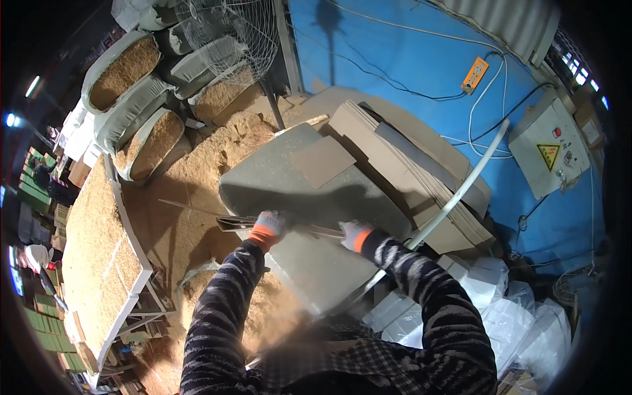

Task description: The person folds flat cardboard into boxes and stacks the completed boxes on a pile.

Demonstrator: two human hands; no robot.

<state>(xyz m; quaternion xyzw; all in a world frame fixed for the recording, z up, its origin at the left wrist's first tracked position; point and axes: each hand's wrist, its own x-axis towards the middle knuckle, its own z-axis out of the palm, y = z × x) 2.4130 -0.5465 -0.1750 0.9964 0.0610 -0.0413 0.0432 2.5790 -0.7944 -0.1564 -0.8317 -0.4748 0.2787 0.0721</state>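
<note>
My left hand (268,227), in a grey glove with an orange cuff, is closed on a thin bundle of flat cardboard (234,224), seen nearly edge-on. Its layered end sticks out to the left of that hand. My right hand (356,234), gloved alike, grips the other end of the cardboard. The bundle is held across a smooth grey surface with rounded corners (388,210). Farther back on this surface lies a loose brown cardboard sheet (322,161). My fingertips are partly hidden behind the gloves and cardboard.
Sawdust (164,197) covers the area to the left, beside a white-framed bin (131,283). Sawdust-filled sacks (125,72) and a wire-cage fan (227,33) stand behind. To the right are stacked cardboard (415,171), a white pipe (464,187), plastic-wrapped white bundles (507,322) and an electrical box (550,148).
</note>
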